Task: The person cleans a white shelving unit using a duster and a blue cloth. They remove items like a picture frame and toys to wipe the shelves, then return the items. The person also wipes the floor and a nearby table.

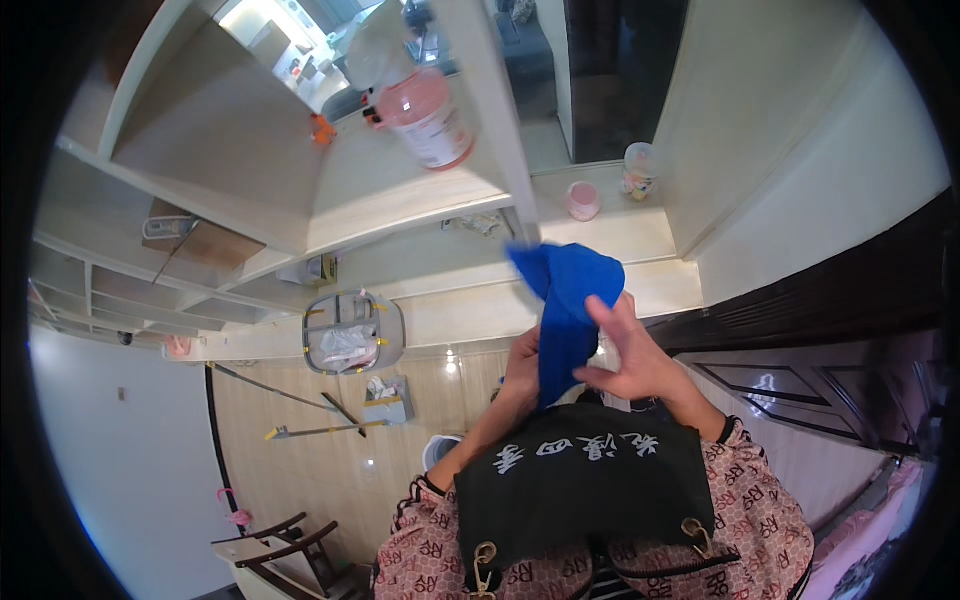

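Note:
A blue cloth [566, 322] hangs in front of my dark apron, its upper end folded over. My left hand [525, 364] is at the cloth's lower left edge, with its fingers partly hidden behind the fabric. On the other side, my right hand [626, 349] has its thumb and a finger spread against the cloth; whether it grips the fabric cannot be told. Beyond the cloth, a pink jar [583, 201] and a clear plastic cup with small coloured items [640, 172] stand on the shelf.
A large pink-tinted plastic jar [431, 124] stands on a higher shelf at the left. A grey basket [394, 330] holding plastic bags sits by the shelf edge. On the floor are a small bin [390, 409], a long-handled tool [322, 430] and a wooden chair [289, 555].

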Demonstrator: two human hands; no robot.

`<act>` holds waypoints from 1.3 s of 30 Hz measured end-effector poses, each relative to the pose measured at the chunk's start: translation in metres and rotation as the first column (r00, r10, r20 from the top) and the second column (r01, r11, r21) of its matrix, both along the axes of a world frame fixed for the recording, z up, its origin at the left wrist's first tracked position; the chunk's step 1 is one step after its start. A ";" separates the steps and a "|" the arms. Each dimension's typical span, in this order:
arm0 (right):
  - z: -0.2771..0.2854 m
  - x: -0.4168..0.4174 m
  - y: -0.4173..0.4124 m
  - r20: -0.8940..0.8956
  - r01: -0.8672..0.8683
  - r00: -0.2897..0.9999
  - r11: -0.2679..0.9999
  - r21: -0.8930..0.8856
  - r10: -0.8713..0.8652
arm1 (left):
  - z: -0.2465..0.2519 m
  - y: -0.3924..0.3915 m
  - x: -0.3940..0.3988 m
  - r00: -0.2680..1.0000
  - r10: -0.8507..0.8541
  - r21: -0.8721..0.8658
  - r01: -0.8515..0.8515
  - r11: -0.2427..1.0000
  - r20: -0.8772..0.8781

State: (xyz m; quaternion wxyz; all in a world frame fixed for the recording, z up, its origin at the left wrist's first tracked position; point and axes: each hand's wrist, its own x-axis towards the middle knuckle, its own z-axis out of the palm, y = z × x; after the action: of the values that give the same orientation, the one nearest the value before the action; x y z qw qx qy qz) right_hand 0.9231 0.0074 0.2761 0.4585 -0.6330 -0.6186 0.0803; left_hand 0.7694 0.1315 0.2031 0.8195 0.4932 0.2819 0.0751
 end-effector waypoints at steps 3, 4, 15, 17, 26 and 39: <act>-0.056 -0.016 0.012 -0.265 -0.089 0.963 0.979 -0.181 0.039 | 0.016 0.019 -0.026 0.982 -0.186 0.139 0.186 0.973 -0.016; -0.074 -0.028 0.021 -0.168 0.022 0.985 0.999 -0.028 -0.026 | 0.005 0.027 -0.044 0.978 -0.209 0.452 0.192 0.871 -0.012; -0.159 -0.115 0.152 0.446 0.216 0.892 0.930 -0.296 -0.065 | -0.051 0.168 -0.320 0.420 0.907 0.586 -0.742 0.326 0.027; -0.157 -0.134 0.193 0.390 0.165 0.920 0.936 -0.310 -0.033 | -0.042 0.207 -0.322 0.429 0.900 0.595 -0.705 0.386 -0.075; -0.168 -0.167 0.221 0.271 -0.187 0.924 0.937 -0.295 0.269 | -0.046 0.282 -0.296 0.831 0.488 0.166 -0.459 0.873 -0.268; -0.088 -0.095 0.181 0.148 0.346 0.935 0.916 -0.203 -0.321 | -0.084 0.289 -0.318 0.758 0.618 0.056 -0.622 0.781 -0.211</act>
State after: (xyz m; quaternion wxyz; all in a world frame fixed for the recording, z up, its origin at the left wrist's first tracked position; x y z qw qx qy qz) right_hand 0.8284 0.1882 0.1882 0.3553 -0.7807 -0.5130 0.0351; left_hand 0.4518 0.4201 0.1186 0.7169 0.3702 0.5176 0.2849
